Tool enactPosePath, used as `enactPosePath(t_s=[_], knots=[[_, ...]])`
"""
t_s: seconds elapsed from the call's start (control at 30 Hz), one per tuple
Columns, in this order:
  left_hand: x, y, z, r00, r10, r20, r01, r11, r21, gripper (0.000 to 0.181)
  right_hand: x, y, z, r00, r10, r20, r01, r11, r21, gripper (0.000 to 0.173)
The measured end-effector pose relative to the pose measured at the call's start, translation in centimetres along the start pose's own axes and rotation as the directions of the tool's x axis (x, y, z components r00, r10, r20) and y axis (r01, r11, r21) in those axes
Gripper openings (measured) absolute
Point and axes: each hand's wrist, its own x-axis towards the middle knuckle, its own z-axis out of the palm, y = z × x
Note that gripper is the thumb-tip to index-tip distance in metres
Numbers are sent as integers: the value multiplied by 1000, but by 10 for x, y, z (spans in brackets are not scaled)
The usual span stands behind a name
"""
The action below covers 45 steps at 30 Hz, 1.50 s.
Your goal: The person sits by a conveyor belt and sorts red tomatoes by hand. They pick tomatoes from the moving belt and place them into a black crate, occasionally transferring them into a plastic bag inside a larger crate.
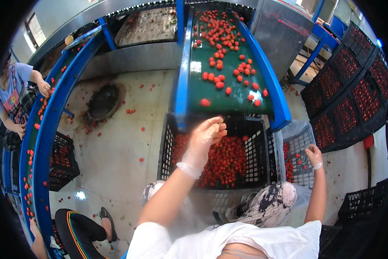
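Note:
Small red tomatoes lie scattered on a green conveyor belt with blue side rails. Below the belt's end stands a black plastic crate, its floor covered with many more of them. My left hand, in a clear plastic glove, is above this crate near the belt's end, fingers bent together; whether something is between them is hidden. On the right, my right hand, also gloved, is over the edge of a lighter crate lined with clear plastic, which has some tomatoes inside. Its fingers are curled and their grip is unclear.
At the left a person reaches over a second blue-railed conveyor. Another person's leg is at the lower left. Stacked full black crates stand at the right. A round floor opening and stray tomatoes are on the floor.

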Motion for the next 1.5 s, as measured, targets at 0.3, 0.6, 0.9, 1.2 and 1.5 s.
enactPosePath(t_s=[0.3, 0.6, 0.9, 1.2, 1.5], knots=[[22, -14, -14, 1000, -1, -12, -2, 961, -278, 46, 10, -270, 126, 735, -678, 21, 648, 710, 276, 30], [37, -15, -24, 999, -24, -42, 5, 916, -402, 46, 65, -304, 255, 618, -754, -223, 766, 641, -48, 23], [75, -4, -2, 718, 686, 116, -463, 348, 815, 60, 83, -309, 227, 736, -634, 237, 672, 726, -144, 36], [102, -12, -22, 603, 771, 206, -609, 278, 743, 28, 60, -298, 236, 683, -728, 65, 724, 663, -190, 18], [104, -18, -28, 466, 790, 398, -452, -173, 875, 31, 6, -278, 195, 745, -665, 41, 608, 704, 367, 28]])
